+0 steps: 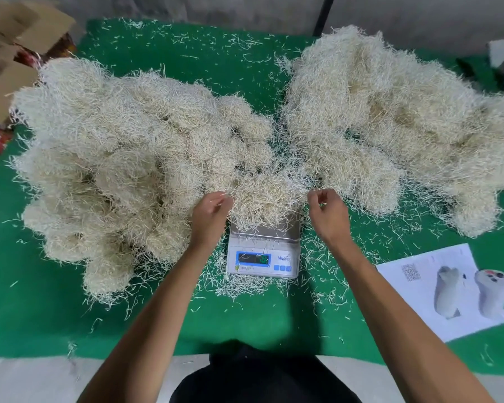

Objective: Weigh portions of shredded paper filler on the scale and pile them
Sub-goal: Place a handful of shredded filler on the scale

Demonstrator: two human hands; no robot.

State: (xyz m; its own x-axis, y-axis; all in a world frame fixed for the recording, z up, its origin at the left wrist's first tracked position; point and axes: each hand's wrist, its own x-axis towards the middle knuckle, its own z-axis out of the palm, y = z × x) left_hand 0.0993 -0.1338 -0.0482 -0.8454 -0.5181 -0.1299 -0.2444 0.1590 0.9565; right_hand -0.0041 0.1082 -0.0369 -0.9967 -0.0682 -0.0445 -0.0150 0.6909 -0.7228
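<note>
Head view, single entry. Scale (263, 251): small white digital unit at the near centre of the green mat (233, 321), display lit, digits too blurred to read. Portion on scale (266, 199): one loose mound of shredded paper filler resting on the platform and overhanging its edges, its far side running into the surrounding heaps. Left hand (211, 213): at the left flank of the portion, fingers curled against the shreds, apparently pinching or tucking strands; whether it truly holds any cannot be told. Right hand (328, 209): at the right flank, fingertips drawn together as if nipping a few strands; the contents of the pinch are too fine to confirm. Left pile (122, 158): large, made of many rounded clumps of like size, judged to be weighed portions already stacked. Right pile (390, 120): large, looser mass, judged to be unweighed stock, still plentiful. Stray shreds litter the mat. Printed sheet (442, 289): near right, showing two pale plush-like figures. Cardboard boxes (15, 45): far left. Status, by judgement: many portions done, one under adjustment, much stock remaining.
</note>
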